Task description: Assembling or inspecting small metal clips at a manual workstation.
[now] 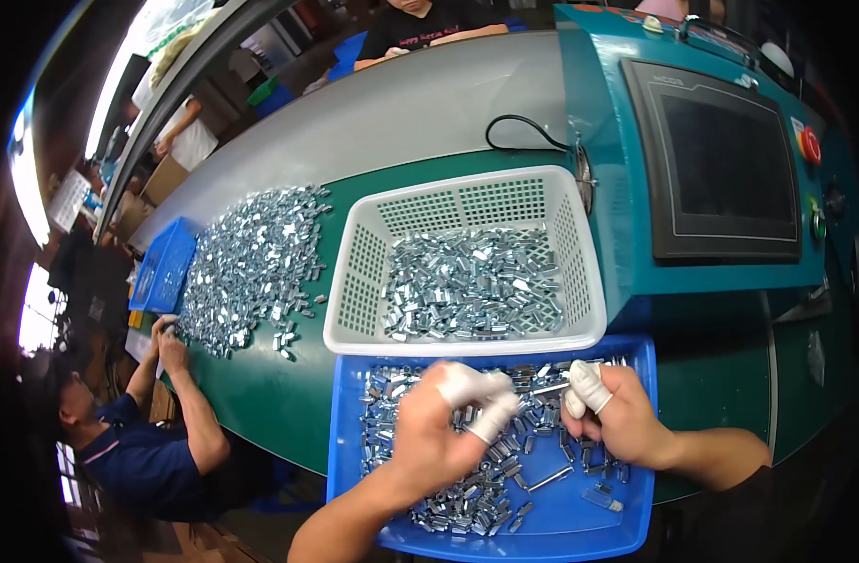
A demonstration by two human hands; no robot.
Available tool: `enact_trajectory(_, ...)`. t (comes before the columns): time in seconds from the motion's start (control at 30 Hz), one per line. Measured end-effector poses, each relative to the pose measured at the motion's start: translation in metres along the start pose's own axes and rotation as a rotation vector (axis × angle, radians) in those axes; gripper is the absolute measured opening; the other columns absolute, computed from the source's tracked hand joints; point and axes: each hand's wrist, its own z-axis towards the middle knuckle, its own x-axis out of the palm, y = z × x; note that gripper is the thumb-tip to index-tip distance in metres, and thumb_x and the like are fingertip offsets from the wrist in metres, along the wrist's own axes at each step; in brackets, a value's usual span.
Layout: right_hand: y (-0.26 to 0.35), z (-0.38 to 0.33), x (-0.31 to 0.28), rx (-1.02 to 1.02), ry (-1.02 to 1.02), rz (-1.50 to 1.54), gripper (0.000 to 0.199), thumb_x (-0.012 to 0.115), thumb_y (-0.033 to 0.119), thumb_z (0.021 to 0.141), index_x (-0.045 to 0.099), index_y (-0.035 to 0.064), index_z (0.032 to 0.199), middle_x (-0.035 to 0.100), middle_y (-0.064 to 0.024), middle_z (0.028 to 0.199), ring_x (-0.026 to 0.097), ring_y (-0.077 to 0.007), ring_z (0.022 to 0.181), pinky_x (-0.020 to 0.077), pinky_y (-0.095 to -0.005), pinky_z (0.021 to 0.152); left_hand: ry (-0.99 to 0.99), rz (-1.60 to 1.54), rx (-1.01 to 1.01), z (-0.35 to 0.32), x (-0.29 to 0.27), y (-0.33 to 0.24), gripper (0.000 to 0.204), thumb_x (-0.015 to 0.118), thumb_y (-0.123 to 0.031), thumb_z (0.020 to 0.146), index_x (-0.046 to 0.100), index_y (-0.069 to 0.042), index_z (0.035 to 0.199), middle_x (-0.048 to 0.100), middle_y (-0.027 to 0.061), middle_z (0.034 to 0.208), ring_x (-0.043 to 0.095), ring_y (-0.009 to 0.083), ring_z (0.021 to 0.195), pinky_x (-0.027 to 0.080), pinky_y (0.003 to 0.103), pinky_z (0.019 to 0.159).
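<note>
Green table (279, 403): spans the view from 9 to 4 o'clock, taking 12 o'clock as the top.
Teal machine (711, 281): stands at 2 o'clock, its dark screen (734, 155) facing the table; it closes off the 3 o'clock side of the basket.
Co-worker (148, 460): at 8 o'clock, in a dark blue shirt, arms reaching to the table's edge.
Blue tray (579, 535): between 5 and 6 o'clock, below both hands; short metal pieces (467, 507) crowd its 9 o'clock side, pointing every way.
White basket (467, 347): at 12 o'clock from the tray, right against it, standing in the way beyond the hands; more metal pieces inside.
Metal heap (251, 267): at 9 o'clock from the basket, loose on the table.
Blue bin (162, 267): at the heap's 9 o'clock side.
Left hand (439, 422): over the tray's 10 o'clock part, blurred; thumb and finger wear white covers, and I cannot tell whether they grip anything.
Right hand (626, 418): over the tray's 2 o'clock part; covered thumb and fingers pinch the held rod.
Loose rod (549, 479): on the tray floor, long axis 8 to 2 o'clock.
Held rod (548, 388): slim, silvery, nearly level, its free end toward 9 o'clock and dipping slightly; the other end sits at the right fingertips, the shaft between both hands.
</note>
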Motion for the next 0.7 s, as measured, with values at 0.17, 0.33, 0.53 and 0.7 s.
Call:
enact_trajectory(0.17,-0.002,0.001,-0.001,-0.032,0.028,0.046,0.039,0.034,0.029,0.099,0.048,0.0073,0.070,0.054,-0.0036,0.061,0.038,-0.0050,0.047,0.0329,-0.0204,0.046,-0.368,-0.025,-0.175,0.013,-0.005,0.014,0.022,0.070,0.002,0.073,0.062,-0.001,0.094,0.058,0.0037,0.083,0.049,0.0086,0.065,0.043,0.021,0.062)
enact_trajectory(0.33,-0.002,0.001,-0.002,-0.084,0.044,0.023,0.039,0.036,0.029,0.099,0.050,0.0058,0.070,0.054,-0.0028,0.061,0.037,-0.0043,0.047,0.0320,-0.0203,0.045,0.151,0.491,-0.060,0.000,0.001,0.004,0.030,0.074,-0.016,0.071,0.063,0.000,0.095,0.059,0.0102,0.081,0.055,0.0213,0.070,0.046,0.031,0.062)
enact_trajectory(0.53,0.000,-0.002,-0.001,-0.025,0.056,0.005,0.040,0.038,0.028,0.099,0.051,0.0054,0.069,0.055,-0.0029,0.061,0.037,-0.0040,0.046,0.0319,-0.0206,0.045,0.318,0.634,-0.087,-0.005,0.017,0.018,0.032,0.070,-0.023,0.074,0.063,0.000,0.096,0.056,0.0112,0.076,0.056,0.0291,0.074,0.046,0.040,0.064)
enact_trajectory(0.7,-0.005,-0.004,0.001,-0.063,0.048,0.008,0.040,0.037,0.028,0.099,0.050,0.0059,0.068,0.055,-0.0031,0.060,0.038,-0.0037,0.046,0.0324,-0.0203,0.045,0.355,0.563,-0.114,-0.013,0.017,0.025,0.029,0.072,-0.013,0.069,0.063,-0.005,0.096,0.058,0.0100,0.076,0.056,0.0268,0.071,0.046,0.036,0.064)
